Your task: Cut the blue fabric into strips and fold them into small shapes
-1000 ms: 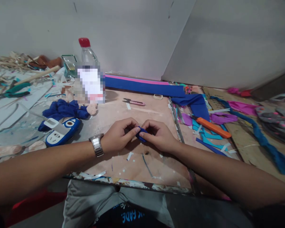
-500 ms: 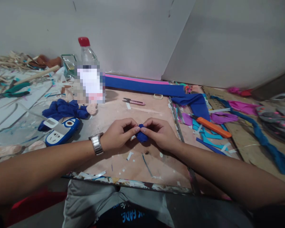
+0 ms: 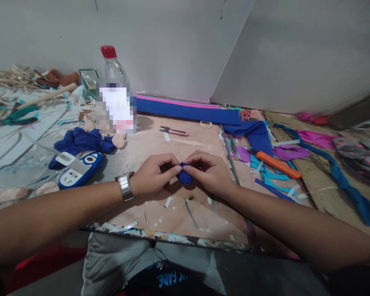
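A small rounded bundle of blue fabric (image 3: 185, 177) is pinched between my two hands above the board. My left hand (image 3: 156, 172), with a metal watch at the wrist, holds its left side between thumb and fingers. From the other side my right hand (image 3: 210, 173) grips it the same way, the two thumb tips nearly meeting at its top. Beyond the hands lie thread snips (image 3: 174, 131) with a pinkish handle. Past those runs a long blue fabric strip (image 3: 185, 112) along the wall. My fingers partly hide the bundle.
Left are a blue-and-white power strip (image 3: 80, 170), a crumpled blue fabric pile (image 3: 83, 141), a red-capped bottle (image 3: 113, 68) and green-handled pliers (image 3: 21, 115). At right, an orange utility knife (image 3: 278, 165) lies among coloured scraps. A tape ring (image 3: 205, 124) sits near the back.
Almost nothing has moved. Both hands keep the blue fabric bundle in the same place, with only a slight shift of the right fingers.
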### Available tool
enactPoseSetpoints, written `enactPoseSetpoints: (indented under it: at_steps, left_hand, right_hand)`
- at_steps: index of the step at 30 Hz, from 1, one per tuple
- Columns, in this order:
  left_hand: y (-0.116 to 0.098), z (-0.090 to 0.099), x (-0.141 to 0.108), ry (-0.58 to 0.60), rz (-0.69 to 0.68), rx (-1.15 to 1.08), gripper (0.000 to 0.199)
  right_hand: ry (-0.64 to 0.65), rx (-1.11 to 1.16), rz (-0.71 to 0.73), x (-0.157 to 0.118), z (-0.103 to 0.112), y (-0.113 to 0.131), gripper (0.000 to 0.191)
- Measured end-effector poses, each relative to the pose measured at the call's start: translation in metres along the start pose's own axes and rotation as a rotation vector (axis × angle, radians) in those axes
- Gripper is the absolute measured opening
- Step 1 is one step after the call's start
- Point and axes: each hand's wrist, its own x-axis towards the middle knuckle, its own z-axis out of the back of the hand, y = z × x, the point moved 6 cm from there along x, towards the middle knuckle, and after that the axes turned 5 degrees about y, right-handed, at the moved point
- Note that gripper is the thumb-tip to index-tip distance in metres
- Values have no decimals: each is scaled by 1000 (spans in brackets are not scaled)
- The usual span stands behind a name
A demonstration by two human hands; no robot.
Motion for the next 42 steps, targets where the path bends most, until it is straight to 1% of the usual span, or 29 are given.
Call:
enactPoseSetpoints:
  at_steps: [4,9,14,17,27,32,34,38,42]
  left_hand:
    - [-2,-1,-1,6,2,-15,26]
    - [-3,0,-2,17,26,-18,30]
    - [-1,1,-2,-10,32,10,32]
    - [0,1,-2,-12,22,20,32]
    - [-2,2,-2,-10,-9,20,33]
    - [-2,1,-2,-1,-13,32,33]
    - [-2,0,-2,6,-16,29,33]
    - [-2,-1,-2,13,-14,-1,32]
    - [-3,0,-2,10,-8,1,32]
  right_hand:
    - [-6,-86,22,-1,1,4,14]
    - [24,-185,152,-1,-1,13,7]
    - [62,-242,224,-2,0,19,9]
    - [71,-241,223,-3,0,19,12]
    - [73,-218,210,-2,-1,16,10]
    - [53,-184,103,-4,0,8,18]
    - [68,-188,120,-4,-1,9,18]
    - [91,-194,206,-3,-1,14,11]
    - [88,-184,202,-1,-1,15,10]
